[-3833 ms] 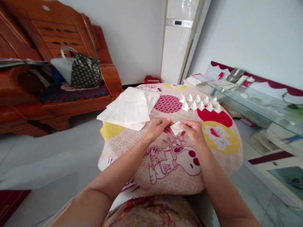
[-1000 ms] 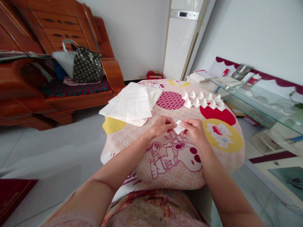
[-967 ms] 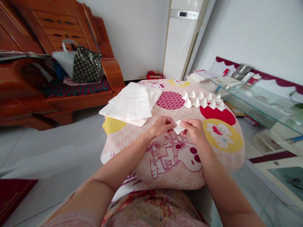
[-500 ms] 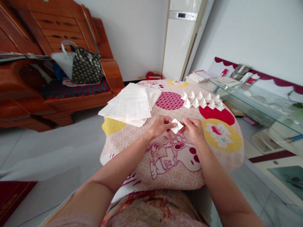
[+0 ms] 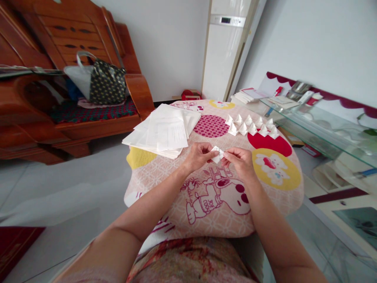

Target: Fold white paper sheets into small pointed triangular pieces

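A small square of folded white paper point(image 5: 217, 154) is held between my two hands above the near middle of the table. My left hand point(image 5: 199, 156) pinches its left side, thumb on top. On its right edge, the thumb and fingers of my right hand point(image 5: 240, 159) are closed; the fingers beneath the paper are partly hidden. Beyond my right hand stand several small folded white paper pieces point(image 5: 252, 128) with pointed tops, set in two rows. To the far left of my hands lies a spread stack of white paper sheets point(image 5: 165, 127).
A patterned cloth covers the round-edged table point(image 5: 218, 222). Close on the right stands a glass-topped stand point(image 5: 324, 129) with papers and cups on it. A wooden bench point(image 5: 138, 94) holding a dotted bag point(image 5: 107, 82) is at the left.
My right thumb and fingers have moved left onto the folded paper and now cover its right corner. Less of the paper shows. My left hand has hardly moved.
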Demonstrator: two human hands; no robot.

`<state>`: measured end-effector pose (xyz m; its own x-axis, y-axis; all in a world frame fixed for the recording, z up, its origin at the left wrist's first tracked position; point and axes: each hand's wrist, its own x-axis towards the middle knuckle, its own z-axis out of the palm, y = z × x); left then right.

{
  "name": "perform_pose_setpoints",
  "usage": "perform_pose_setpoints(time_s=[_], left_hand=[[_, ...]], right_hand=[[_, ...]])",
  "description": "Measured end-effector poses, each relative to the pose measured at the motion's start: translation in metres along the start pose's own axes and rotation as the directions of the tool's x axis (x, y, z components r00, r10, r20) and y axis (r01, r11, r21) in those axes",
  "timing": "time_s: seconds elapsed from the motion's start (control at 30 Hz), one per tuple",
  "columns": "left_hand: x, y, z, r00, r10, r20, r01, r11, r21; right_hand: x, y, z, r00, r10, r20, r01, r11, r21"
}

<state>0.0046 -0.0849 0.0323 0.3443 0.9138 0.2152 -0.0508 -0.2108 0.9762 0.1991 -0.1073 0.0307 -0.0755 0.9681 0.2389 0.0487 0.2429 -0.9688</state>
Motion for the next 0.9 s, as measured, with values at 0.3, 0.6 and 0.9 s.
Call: perform_pose_setpoints(time_s=[0.3,0.6,0.9], left_hand=[[0.002,-0.001,0.004,0.999,-0.046,0.029,0.049,0.993,-0.105],[0.001,-0.003,0.006,0.998,-0.034,0.052,0.036,0.998,-0.042],[-0.002,0.000,0.003,0.990,-0.055,0.134,0.076,0.985,-0.154]], right_hand=[[-0.001,-0.008,0.010,0.996,0.045,-0.076,-0.039,0.996,0.086],[0.000,-0.002,0.009,0.991,0.127,0.036,-0.131,0.982,0.139],[-0.001,-0.003,0.018,0.976,0.197,0.092,-0.215,0.931,0.294]])
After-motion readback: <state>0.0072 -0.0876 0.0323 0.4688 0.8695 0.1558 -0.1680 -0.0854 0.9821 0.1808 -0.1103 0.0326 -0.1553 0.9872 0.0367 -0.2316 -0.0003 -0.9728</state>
